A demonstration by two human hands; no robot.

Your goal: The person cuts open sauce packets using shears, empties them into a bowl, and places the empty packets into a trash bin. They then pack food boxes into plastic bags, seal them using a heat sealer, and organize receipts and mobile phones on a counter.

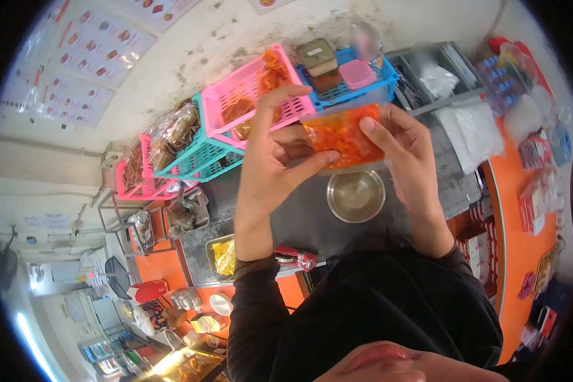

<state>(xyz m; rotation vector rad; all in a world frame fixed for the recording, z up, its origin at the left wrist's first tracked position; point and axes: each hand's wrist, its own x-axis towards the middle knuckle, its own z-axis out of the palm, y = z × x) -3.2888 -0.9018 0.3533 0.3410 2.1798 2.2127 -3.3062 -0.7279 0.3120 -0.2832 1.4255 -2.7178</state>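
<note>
A see-through plastic packet of orange-red food [345,137] is held up between both hands above the counter. My left hand [270,156] has its thumb on the packet's lower left corner and other fingers at its left edge, with the index finger raised and bent. My right hand [409,149] grips the right edge, thumb on the front and fingers behind. Just below the packet, a round metal bowl [356,197] rests on the dark counter [286,213]. Behind the hands, a pink basket [213,95] contains similar orange packets.
Beside the pink basket are a blue basket [381,86] with lidded tubs and a teal basket [191,167] with wrapped packets. A grey divided tray [457,63] and white plastic bags [468,134] lie right. A metal tray of yellow packets [223,257] sits near my left forearm.
</note>
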